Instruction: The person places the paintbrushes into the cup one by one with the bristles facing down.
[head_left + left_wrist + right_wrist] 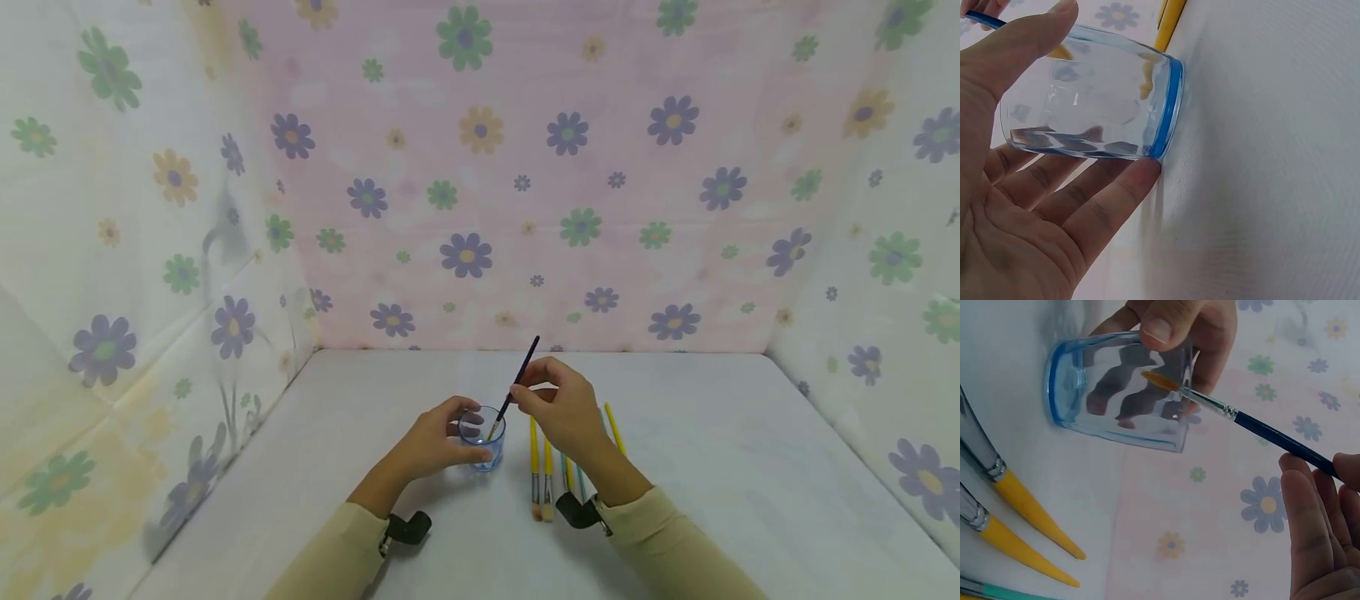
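Note:
A clear drinking glass (491, 457) with a blue-tinted base stands on the white table. My left hand (433, 443) holds it from the left, thumb on the near side and fingers around the far side. Between thumb and fingertips, my right hand (561, 408) pinches a paintbrush (1275, 436) with a dark blue handle and silver ferrule. The brush slants down to the left, and its orange-brown bristles (1161, 380) are inside the glass, above the base. In the left wrist view, the glass (1100, 103) shows the left fingers spread along its lower side.
Several more brushes lie side by side right of the glass, including a yellow-handled brush (534, 450) and a teal-handled one (1004, 592). My right forearm partly covers them. Flower-patterned cloth (525, 208) walls the white table (360, 400) at the back and sides.

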Demonstrator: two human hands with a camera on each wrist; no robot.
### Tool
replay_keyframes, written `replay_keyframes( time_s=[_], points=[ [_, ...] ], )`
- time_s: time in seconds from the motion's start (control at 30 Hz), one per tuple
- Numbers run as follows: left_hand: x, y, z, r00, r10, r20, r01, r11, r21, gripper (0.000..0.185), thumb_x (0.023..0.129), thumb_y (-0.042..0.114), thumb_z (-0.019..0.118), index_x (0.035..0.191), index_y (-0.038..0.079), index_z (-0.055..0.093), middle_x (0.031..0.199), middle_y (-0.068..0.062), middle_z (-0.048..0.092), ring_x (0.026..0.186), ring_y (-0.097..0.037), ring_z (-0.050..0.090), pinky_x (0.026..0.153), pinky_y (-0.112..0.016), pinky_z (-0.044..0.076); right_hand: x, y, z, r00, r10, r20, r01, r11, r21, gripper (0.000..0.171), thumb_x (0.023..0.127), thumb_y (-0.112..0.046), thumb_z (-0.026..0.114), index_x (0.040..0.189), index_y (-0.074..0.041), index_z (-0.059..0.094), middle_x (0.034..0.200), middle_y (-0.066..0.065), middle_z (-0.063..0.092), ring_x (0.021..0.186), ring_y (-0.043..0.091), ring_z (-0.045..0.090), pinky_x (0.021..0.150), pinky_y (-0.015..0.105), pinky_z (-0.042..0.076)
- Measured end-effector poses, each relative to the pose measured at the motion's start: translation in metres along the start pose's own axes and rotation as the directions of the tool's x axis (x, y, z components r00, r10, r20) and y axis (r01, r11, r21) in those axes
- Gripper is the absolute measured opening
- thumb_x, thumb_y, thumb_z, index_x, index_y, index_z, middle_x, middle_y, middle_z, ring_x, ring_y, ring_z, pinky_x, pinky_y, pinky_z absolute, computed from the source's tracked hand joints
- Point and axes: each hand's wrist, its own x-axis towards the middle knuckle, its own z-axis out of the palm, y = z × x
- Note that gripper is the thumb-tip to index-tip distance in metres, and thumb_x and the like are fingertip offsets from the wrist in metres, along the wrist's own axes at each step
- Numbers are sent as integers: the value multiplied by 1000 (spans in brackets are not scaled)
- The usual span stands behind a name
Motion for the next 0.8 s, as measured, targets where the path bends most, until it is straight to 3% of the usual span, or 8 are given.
replay_keyframes(
  time_s=[0.37,0.8],
  points=[
    [0,-9,-5,1000,-4,-13,4,1000,-9,81,77,43,91,144,19,52,135,1,68,129,-32,64,107,-57,51,-1,12,20,998,45,46,-43,998,-46,19,96,-23,76,112,-17,68,105,-2,72,88,17,76,77,32,64],
    [3,-8,1,1000,14,-1,-14,1000,-9,84,75,50,91,144,21,52,136,3,67,129,-33,63,107,-58,51,-2,20,11,998,44,53,-39,996,-82,13,97,-20,74,107,-16,67,101,0,72,84,13,75,75,29,63]
  ],
)
